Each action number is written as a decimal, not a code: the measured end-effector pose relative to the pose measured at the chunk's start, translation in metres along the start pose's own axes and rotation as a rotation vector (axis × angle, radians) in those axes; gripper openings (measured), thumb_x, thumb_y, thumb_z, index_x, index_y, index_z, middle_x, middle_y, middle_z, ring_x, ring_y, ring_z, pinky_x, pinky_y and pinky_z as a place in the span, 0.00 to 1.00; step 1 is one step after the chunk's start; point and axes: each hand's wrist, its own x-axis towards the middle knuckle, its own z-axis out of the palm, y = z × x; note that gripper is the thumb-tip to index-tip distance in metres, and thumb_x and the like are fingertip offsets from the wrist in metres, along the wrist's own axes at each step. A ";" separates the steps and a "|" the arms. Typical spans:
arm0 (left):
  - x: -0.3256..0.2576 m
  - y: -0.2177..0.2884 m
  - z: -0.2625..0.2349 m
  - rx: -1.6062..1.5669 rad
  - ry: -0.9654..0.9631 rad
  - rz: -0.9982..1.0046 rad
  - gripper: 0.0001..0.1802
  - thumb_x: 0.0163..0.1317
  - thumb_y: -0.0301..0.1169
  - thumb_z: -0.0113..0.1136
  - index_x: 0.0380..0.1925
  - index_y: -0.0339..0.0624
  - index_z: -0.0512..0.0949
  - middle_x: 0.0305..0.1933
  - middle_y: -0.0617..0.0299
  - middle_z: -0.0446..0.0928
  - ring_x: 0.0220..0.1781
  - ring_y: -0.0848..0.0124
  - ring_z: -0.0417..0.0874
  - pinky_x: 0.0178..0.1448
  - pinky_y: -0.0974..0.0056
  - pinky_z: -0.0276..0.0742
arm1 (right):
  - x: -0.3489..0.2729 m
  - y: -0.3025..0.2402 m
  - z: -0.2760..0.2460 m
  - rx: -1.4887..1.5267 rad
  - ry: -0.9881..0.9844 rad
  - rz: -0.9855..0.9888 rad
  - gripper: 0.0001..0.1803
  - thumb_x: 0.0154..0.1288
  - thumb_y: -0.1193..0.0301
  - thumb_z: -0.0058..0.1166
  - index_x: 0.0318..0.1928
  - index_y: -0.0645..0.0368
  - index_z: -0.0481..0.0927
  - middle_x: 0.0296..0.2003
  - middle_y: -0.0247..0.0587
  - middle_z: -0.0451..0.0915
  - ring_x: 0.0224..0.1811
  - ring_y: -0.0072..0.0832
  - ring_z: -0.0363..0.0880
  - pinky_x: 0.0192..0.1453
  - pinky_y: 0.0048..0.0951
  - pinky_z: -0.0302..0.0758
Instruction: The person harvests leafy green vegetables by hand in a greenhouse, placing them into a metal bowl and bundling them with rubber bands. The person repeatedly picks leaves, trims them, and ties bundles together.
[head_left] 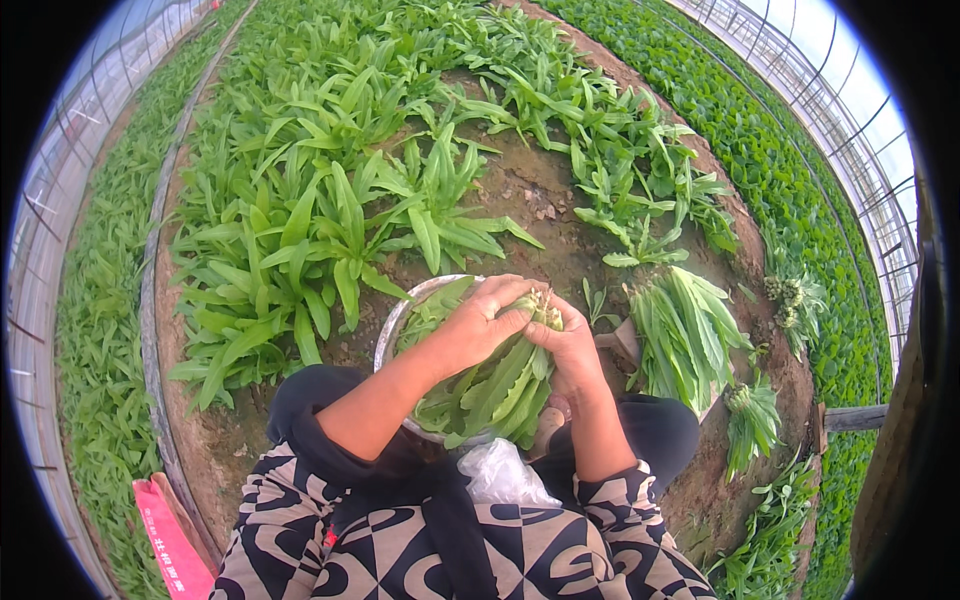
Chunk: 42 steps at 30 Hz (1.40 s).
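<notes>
Both of my hands are closed around the stem end of a bunch of long leafy greens [508, 392], whose leaves hang down toward me. My left hand [482, 322] wraps the bunch from the left, thumb across the stems. From the other side my right hand [568, 342] grips it near the pale cut ends. Under the bunch stands a round white tub [384, 345] with more loose leaves inside. A clear plastic bag [503, 474] lies in my lap. Whether a tie goes around the stems is hidden by my fingers.
To the right lie a large bundle of cut greens [685, 335] and a smaller bundle [752, 420]. Another bundle [795, 300] rests farther right, by the bed edge. Growing leafy plants [330, 220] fill the bed ahead. A pink printed sack [172, 540] sits at lower left.
</notes>
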 end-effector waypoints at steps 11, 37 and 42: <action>-0.009 -0.004 0.011 0.345 0.009 -0.121 0.56 0.49 0.67 0.65 0.66 0.35 0.63 0.57 0.41 0.76 0.60 0.46 0.77 0.63 0.51 0.71 | 0.005 0.002 -0.003 0.127 0.078 -0.131 0.17 0.61 0.83 0.57 0.51 0.63 0.77 0.43 0.36 0.82 0.40 0.22 0.81 0.46 0.26 0.80; -0.026 0.047 0.031 0.302 -0.141 -0.166 0.43 0.62 0.64 0.53 0.62 0.37 0.70 0.59 0.42 0.76 0.62 0.51 0.76 0.65 0.56 0.69 | -0.023 -0.030 -0.017 0.150 -0.360 -0.149 0.29 0.45 0.64 0.67 0.48 0.65 0.75 0.36 0.49 0.81 0.50 0.49 0.81 0.57 0.45 0.77; -0.027 0.032 -0.067 0.394 -0.570 -0.502 0.39 0.64 0.61 0.52 0.62 0.39 0.72 0.61 0.45 0.75 0.63 0.54 0.75 0.66 0.56 0.68 | -0.017 -0.021 -0.018 0.129 -0.180 -0.147 0.26 0.45 0.66 0.67 0.44 0.65 0.73 0.30 0.43 0.77 0.34 0.38 0.78 0.47 0.36 0.78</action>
